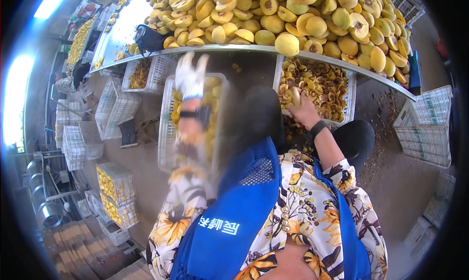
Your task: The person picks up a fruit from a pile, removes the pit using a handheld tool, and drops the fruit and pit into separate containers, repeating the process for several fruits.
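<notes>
My left hand (191, 77), in a white glove, reaches over a white crate (165, 133) that holds yellow fruit (215, 92). Its fingers are spread with nothing between them, and the forearm is smeared by motion. My bare right hand (308, 113) is closed around a short tan tool (296, 96) whose working end I cannot make out. That hand hovers above another crate (351, 92) filled with brownish-yellow fruit scraps (312, 84). Beyond both hands, halved peaches (264, 23) lie heaped on a metal-edged table, several showing dark red centres.
The table's metal rim (234, 47) curves across in front of me, with a black object (149, 38) on it at left. White crates (425, 126) stand at right, and stacked crates (117, 197) of yellow fruit at left. Scraps litter the floor. Another person (68, 84) sits far left.
</notes>
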Available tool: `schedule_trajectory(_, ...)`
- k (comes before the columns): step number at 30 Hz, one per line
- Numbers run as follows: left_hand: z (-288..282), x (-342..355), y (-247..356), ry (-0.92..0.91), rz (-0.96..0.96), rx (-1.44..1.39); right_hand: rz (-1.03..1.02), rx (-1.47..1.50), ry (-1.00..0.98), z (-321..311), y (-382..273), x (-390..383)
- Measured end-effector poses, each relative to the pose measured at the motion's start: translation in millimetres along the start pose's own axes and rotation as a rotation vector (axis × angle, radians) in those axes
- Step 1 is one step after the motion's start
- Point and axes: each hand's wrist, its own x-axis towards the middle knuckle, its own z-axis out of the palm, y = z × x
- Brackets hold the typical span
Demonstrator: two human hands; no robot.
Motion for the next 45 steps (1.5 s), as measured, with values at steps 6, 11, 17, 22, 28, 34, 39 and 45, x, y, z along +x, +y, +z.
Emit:
schedule_trajectory(6,62,75,17,-0.298,0.189,0.165,-0.416,-0.101,0.073,21,-18,-14)
schedule_trajectory(11,44,51,36,-0.246,-0.312,-1.172,-0.572,-0.15,0.3,12,-21,-19)
schedule_trajectory(17,13,-32,96,-0.71,-0.245,-1.178,-0.632,0.175,0.354,11,-78,-8)
schedule_trajectory(22,36,-90,119,-0.317,-0.041,-1.251,-0.55,0.46,0.298,23,-69,10)
schedule_trajectory(28,57,-90,132,-0.402,-0.871,-1.576,-0.593,-0.03,0.4,23,-60,-20)
schedule_trajectory(34,49,-88,126,-0.404,-0.659,-1.548,-0.554,-0.172,0.262,15,-57,-45)
schedule_trajectory(39,44,-96,135,-0.313,-0.611,-1.512,-0.603,-0.251,0.296,17,-53,-49)
schedule_trajectory(45,45,-99,141,-0.276,-0.57,-1.463,-0.554,-0.241,0.279,17,-53,-55)
